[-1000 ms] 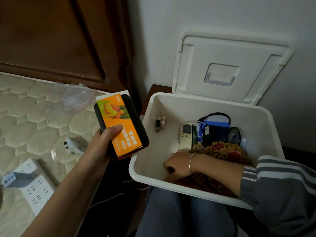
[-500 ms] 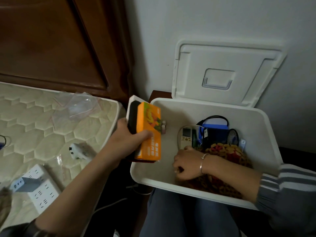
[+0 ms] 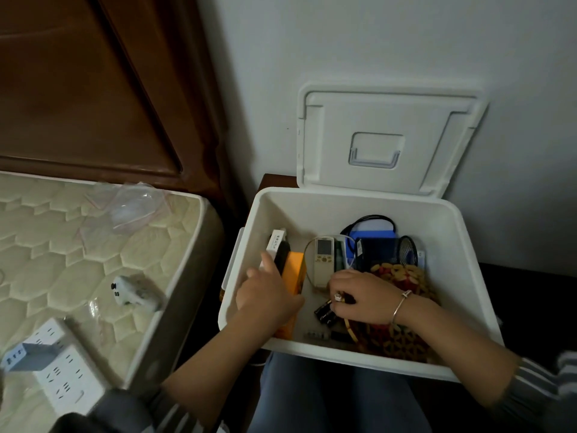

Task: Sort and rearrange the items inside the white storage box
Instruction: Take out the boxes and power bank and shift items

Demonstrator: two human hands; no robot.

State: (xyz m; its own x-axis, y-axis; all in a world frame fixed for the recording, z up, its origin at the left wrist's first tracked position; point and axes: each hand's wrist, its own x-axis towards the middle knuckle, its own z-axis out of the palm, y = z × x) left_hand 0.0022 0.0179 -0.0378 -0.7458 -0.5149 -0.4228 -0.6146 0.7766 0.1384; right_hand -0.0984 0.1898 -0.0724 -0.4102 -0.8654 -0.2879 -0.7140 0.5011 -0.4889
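The white storage box sits open on my lap, its lid leaning on the wall. My left hand grips the orange box, stood on edge against the storage box's left wall beside a white carton. My right hand is curled over small dark batteries on the floor of the box. Behind it lie a white remote, a blue case, a black mesh cup and a red-and-yellow patterned cloth.
A quilted mattress lies to the left with white power strips, a small white plug and a clear plastic bag on it. A dark wooden headboard stands behind it.
My left hand has carried the orange box from above the mattress edge down into the left side of the storage box. My right hand has shifted slightly onto the batteries.
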